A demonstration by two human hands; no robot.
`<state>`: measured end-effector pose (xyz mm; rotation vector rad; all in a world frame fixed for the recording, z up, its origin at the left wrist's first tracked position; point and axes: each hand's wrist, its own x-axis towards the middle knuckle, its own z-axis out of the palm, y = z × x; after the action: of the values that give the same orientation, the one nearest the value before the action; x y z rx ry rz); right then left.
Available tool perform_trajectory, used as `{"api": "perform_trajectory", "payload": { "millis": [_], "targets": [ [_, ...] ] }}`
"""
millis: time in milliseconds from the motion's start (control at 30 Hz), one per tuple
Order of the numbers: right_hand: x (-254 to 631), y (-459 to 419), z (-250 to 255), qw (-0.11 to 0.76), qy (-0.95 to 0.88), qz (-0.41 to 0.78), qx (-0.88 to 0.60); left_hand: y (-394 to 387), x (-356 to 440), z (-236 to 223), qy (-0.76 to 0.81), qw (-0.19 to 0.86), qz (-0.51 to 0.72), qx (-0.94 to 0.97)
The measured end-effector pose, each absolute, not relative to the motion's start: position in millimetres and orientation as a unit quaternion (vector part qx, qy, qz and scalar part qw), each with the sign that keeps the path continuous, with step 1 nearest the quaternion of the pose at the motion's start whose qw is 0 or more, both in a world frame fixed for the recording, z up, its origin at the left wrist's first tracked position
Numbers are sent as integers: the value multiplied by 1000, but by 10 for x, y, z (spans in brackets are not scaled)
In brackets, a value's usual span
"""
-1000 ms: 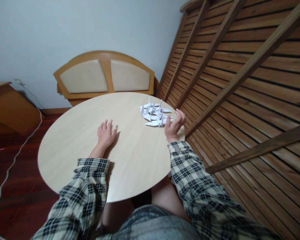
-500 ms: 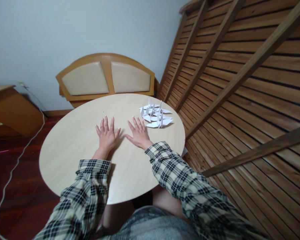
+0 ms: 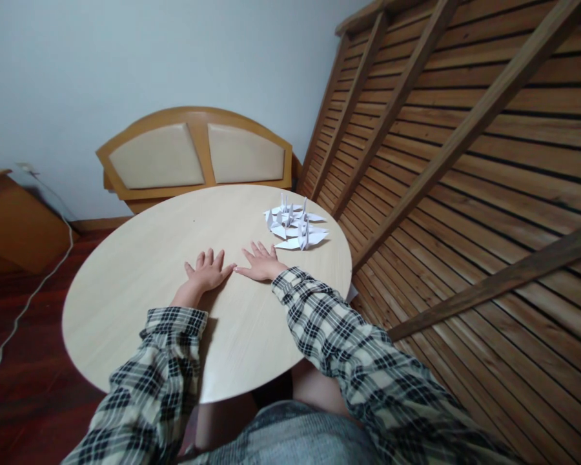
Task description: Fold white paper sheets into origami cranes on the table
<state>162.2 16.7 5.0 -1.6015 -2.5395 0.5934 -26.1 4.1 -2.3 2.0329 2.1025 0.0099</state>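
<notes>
Currently, the left hand (image 3: 206,271) and right hand (image 3: 261,263) both lie palm-down and empty, fingers spread, thumb tips touching or nearly so. White paper cranes (image 3: 302,241) crowd the far right of the round table (image 3: 135,294). A careless rightward slide could bump the nearest, perhaps toppling its close-packed neighbours.

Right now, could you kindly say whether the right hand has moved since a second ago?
Yes, the right hand moved left across the round table, from near its right edge to beside the left hand.
</notes>
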Motion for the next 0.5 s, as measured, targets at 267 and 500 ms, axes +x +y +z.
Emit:
{"api": "perform_trajectory", "payload": {
  "millis": [267,500],
  "targets": [
    [1621,261,176,-38,-818,237,-522,70,-238,87,714,129,-56,685],
    [1586,298,243,-69,-814,236,-527,51,-220,208,718,141,-91,675]
  ]
}}
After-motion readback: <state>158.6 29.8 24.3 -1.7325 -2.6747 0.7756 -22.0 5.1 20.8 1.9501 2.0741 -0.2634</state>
